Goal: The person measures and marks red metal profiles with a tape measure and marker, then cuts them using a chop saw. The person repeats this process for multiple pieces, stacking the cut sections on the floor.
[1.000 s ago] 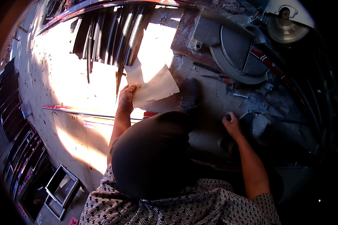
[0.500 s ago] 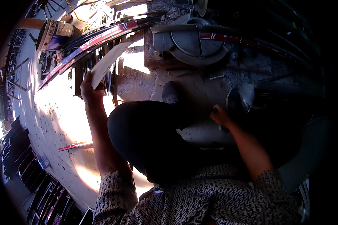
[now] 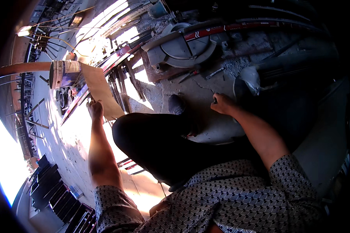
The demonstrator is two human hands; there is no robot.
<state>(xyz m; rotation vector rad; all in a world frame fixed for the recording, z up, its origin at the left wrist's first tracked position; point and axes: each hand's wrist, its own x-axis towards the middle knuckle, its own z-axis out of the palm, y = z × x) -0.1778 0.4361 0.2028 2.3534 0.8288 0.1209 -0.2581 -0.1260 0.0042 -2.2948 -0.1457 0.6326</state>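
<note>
My left hand (image 3: 95,109), out to the left beyond my knee, is closed on the near edge of a stiff tan sheet (image 3: 101,89), possibly cardboard. Its broad face shows, with the long side running from the bucket down toward my knee. To the right, my right hand (image 3: 223,103) makes a fist above the floor. A small dark object pokes out of that fist, too little of it visible to name. Ahead stands a mitre saw with a round grey base (image 3: 188,48), and a red-printed metal profile (image 3: 206,33) lies across it.
A paint bucket (image 3: 62,73) stands at the left beside more long profiles (image 3: 122,52). Pen-like tools (image 3: 215,73) lie before the saw. A crumpled clear plastic bag (image 3: 251,79) sits right of my fist. Dark frames (image 3: 52,190) are stacked at the lower left. Deep shadow hides the right.
The tan sheet has turned from a narrow, slanted view to show its broad face. My left hand is lower in the picture; my right fist is slightly farther forward. The whole view has shifted.
</note>
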